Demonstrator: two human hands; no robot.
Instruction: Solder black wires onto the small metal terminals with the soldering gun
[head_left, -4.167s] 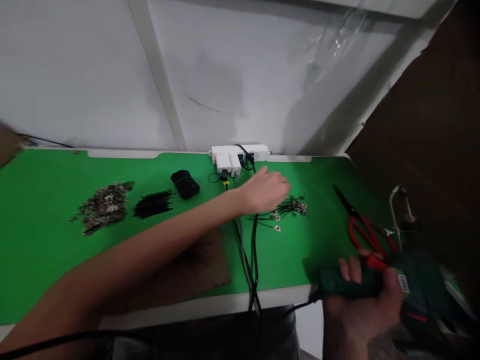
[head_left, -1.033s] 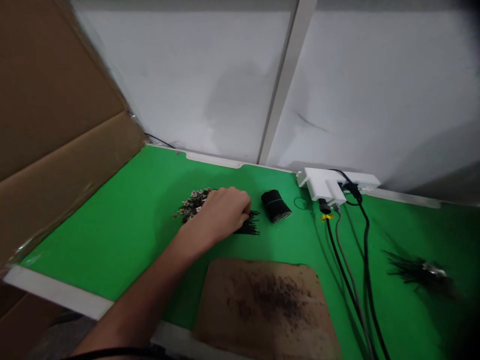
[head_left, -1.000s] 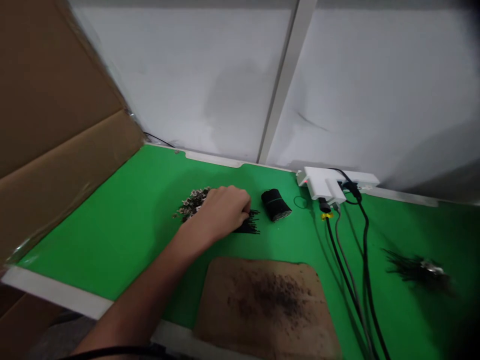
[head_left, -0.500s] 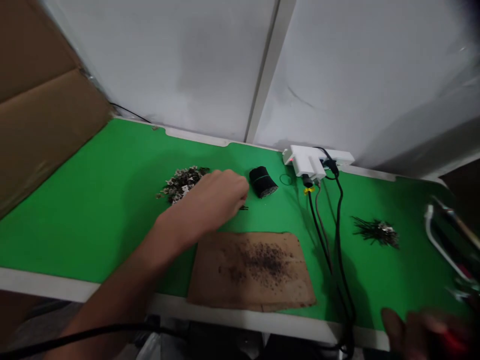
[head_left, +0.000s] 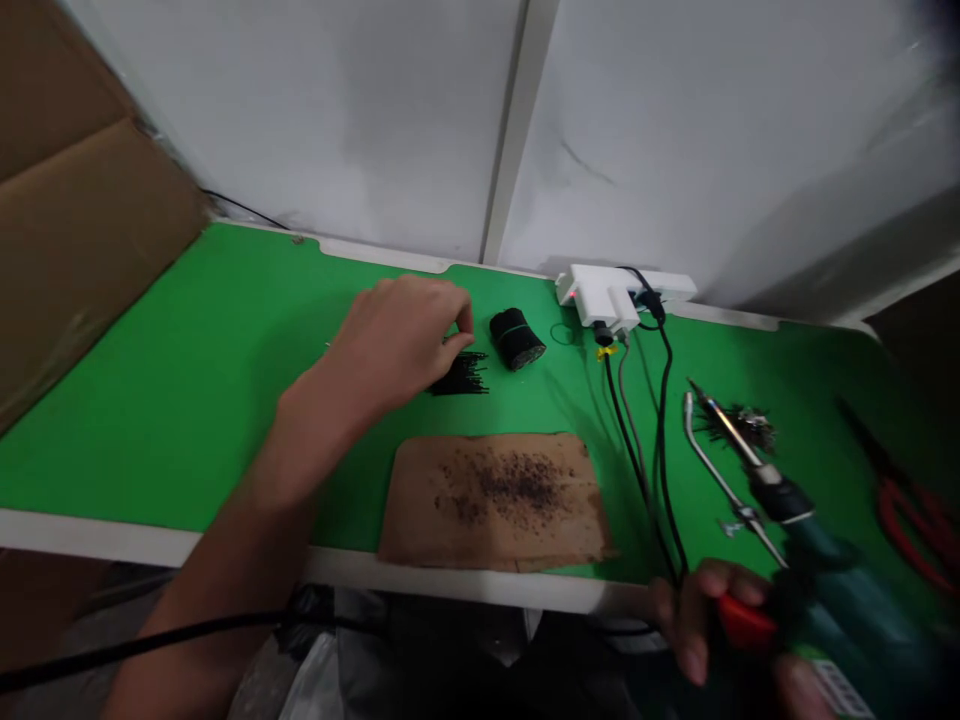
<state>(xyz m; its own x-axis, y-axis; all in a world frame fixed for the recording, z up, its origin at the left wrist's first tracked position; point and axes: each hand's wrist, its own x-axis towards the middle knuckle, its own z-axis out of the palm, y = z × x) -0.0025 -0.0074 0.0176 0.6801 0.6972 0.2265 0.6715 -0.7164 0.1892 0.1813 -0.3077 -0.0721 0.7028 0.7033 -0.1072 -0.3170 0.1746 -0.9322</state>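
Note:
My left hand (head_left: 401, 335) reaches over a pile of short black wires (head_left: 466, 376). Its thumb and forefinger are bent together in a pinch at the near side of the pile; what is between them, if anything, I cannot make out. The hand hides the pile's left part. At lower right, my right hand (head_left: 701, 610) is closed around a green soldering gun (head_left: 825, 560) with a red trigger (head_left: 746, 622). Its hot tip and a thin curved metal tube (head_left: 709, 465) point up and left, close to a small bunch of wires with metal ends (head_left: 752, 428).
A banded black wire bundle (head_left: 517, 338) lies behind the pile. A stained cardboard piece (head_left: 499, 500) is near the front edge. A white power strip (head_left: 600, 295) with hanging cables stands against the wall. Red-handled scissors (head_left: 911, 520) lie far right; a cardboard box (head_left: 82, 220) stands left.
My left hand has shifted left and up, uncovering more of the black wires. My right hand has brought the soldering gun left and further into view. The camera view has tilted slightly.

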